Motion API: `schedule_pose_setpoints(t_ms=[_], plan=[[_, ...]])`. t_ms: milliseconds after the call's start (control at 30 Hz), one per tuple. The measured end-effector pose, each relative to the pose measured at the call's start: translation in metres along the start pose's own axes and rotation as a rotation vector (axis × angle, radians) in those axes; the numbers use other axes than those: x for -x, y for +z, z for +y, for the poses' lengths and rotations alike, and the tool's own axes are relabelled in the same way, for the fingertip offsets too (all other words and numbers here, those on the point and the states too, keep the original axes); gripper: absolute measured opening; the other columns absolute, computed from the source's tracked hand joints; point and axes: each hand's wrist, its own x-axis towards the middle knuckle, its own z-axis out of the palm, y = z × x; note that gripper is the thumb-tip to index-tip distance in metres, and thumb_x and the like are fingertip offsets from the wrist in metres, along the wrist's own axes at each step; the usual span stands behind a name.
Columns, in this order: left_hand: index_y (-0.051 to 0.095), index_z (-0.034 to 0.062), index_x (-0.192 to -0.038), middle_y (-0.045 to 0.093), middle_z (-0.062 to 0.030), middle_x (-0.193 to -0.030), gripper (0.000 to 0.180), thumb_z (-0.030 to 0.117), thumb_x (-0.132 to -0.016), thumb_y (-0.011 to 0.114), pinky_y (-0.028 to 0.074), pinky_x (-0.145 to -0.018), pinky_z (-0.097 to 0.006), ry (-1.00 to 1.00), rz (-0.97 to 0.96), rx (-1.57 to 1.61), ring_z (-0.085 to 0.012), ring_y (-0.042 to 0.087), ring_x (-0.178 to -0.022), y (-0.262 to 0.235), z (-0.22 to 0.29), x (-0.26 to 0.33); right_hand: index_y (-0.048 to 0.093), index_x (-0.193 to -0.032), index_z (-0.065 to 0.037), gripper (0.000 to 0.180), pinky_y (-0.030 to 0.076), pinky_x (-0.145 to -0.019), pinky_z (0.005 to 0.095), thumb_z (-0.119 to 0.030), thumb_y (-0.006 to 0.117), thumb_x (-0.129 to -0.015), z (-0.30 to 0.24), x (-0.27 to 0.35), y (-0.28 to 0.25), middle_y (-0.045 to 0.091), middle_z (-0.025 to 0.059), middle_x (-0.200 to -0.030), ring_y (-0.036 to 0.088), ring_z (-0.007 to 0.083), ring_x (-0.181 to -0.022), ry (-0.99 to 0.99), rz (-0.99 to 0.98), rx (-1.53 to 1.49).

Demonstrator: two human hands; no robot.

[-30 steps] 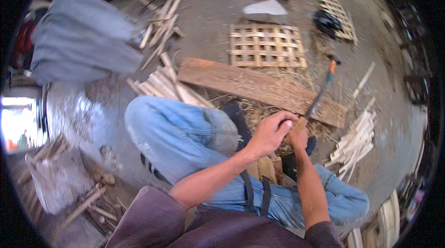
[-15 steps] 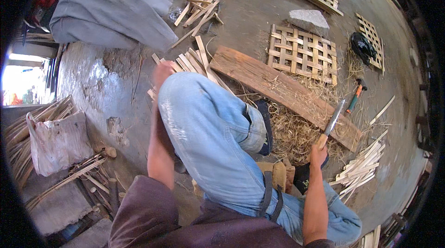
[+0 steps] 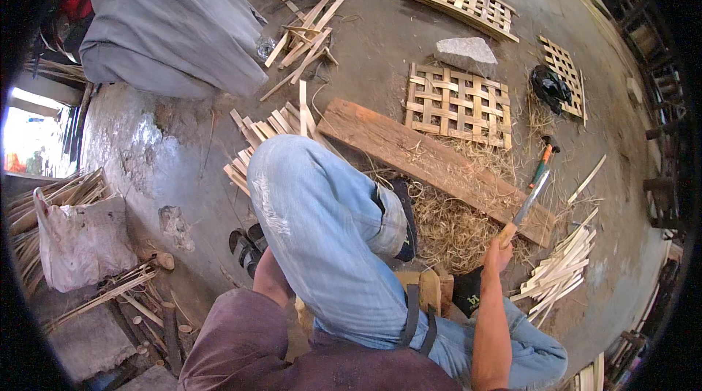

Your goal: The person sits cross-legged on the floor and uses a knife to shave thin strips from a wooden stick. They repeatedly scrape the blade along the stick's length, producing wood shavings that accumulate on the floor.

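Note:
My right hand (image 3: 499, 253) is closed round the light wooden handle of a knife (image 3: 530, 202). Its long blade points up and away, over the right end of a brown wooden plank (image 3: 431, 161). Only part of my left forearm shows, going down behind my raised, jeans-covered knee; the hand itself is hidden. Pale split bamboo strips (image 3: 256, 135) lie fanned out just beyond that knee. Curly shavings (image 3: 457, 219) are heaped under and in front of the plank, near my right hand. A hammer (image 3: 542, 161) with an orange and green handle lies past the blade.
Woven bamboo panels (image 3: 457, 107) lie beyond the plank, with a pale stone block (image 3: 466, 53) by them. More strips (image 3: 563, 263) are piled at the right. A grey cloth (image 3: 172, 25) covers something at the far left; a whitish sack (image 3: 84, 237) stands nearer. Sandals (image 3: 247, 248) sit beside my knee.
My left hand has drawn back from the bamboo strips and dropped out of sight behind my leg. My right hand still grips the knife in nearly the same place. The view has shifted slightly.

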Motion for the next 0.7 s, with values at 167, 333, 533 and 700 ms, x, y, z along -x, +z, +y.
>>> schedule_pose_setpoints(t_ms=[167, 333, 533, 700], plan=[[0.058, 0.0049, -0.118, 0.062, -0.0002, -0.084, 0.027, 0.021, -0.097, 0.055, 0.048, -0.069, -0.026, 0.071, 0.058, 0.437, -0.0089, 0.057, -0.074, -0.052, -0.001, -0.005, 0.054, -0.107, -0.002, 0.033, 0.049, -0.068, 0.0412, -0.021, 0.063, -0.081, 0.004, -0.005, 0.005, 0.062, 0.0133, -0.084, 0.061, 0.0290, -0.074, -0.058, -0.015, -0.262], [0.058, 0.0046, -0.120, 0.062, -0.0003, -0.083, 0.028, 0.020, -0.097, 0.054, 0.048, -0.068, -0.025, 0.352, -0.161, 0.578, -0.0088, 0.058, -0.072, -0.173, 0.050, 0.011, 0.049, -0.106, -0.008, 0.022, 0.047, -0.049, 0.0298, -0.022, 0.060, -0.092, -0.062, -0.009, -0.011, 0.057, 0.0053, -0.075, 0.056, 0.0161, -0.057, 0.192, -0.204, -0.872], [0.058, 0.0013, -0.122, 0.063, -0.0028, -0.074, 0.032, 0.021, -0.099, 0.054, 0.050, -0.057, -0.024, 0.646, -0.538, 0.127, -0.0069, 0.057, -0.063, -0.279, 0.226, 0.062, 0.054, -0.105, -0.007, 0.025, 0.050, -0.052, 0.0282, -0.026, 0.064, -0.091, -0.112, -0.027, -0.056, 0.058, 0.0046, -0.081, 0.058, 0.0142, -0.063, 0.148, -0.396, -1.005], [0.057, 0.0012, -0.125, 0.064, -0.0042, -0.070, 0.032, 0.019, -0.099, 0.054, 0.050, -0.053, -0.026, 0.807, -0.915, -0.033, -0.0084, 0.057, -0.059, -0.227, 0.330, 0.128, 0.055, -0.103, -0.006, 0.030, 0.053, -0.055, 0.0300, -0.031, 0.067, -0.090, -0.173, 0.015, -0.094, 0.059, 0.0052, -0.083, 0.061, 0.0149, -0.070, 0.119, -0.431, -1.137]])
